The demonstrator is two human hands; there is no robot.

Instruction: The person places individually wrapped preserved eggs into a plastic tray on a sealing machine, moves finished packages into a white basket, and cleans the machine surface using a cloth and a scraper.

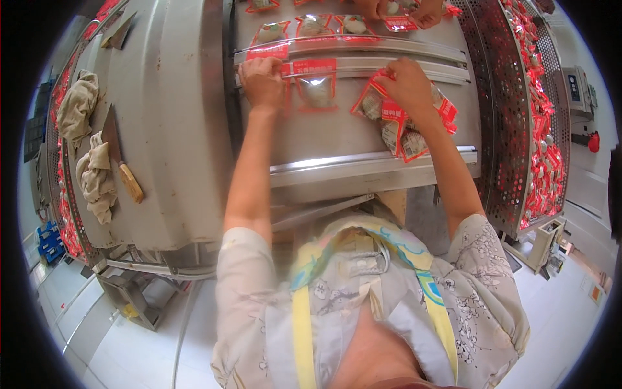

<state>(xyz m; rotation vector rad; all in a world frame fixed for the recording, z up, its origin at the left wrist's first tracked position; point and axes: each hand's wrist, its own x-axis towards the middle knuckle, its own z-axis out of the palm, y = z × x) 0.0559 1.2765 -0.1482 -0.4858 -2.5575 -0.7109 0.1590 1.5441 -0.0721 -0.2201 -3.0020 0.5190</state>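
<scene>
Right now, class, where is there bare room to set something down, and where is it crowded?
Bare: the metal bed between the pouch by the left hand and the lower silver bar; the grey cover right of the knife. Crowded: the pouch pile at the right hand, and the cover's left side, with cloths.

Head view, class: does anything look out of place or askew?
The wooden-handled knife lies blade bare beside a crumpled cloth on the metal casing at left, odd for a sharp tool. Red-edged pouches near the right hand overlap askew.

Packets (317, 96) lie between 2 bars (359, 159); leftward, a knife (113, 139) beside a cloth (96, 176).
</scene>
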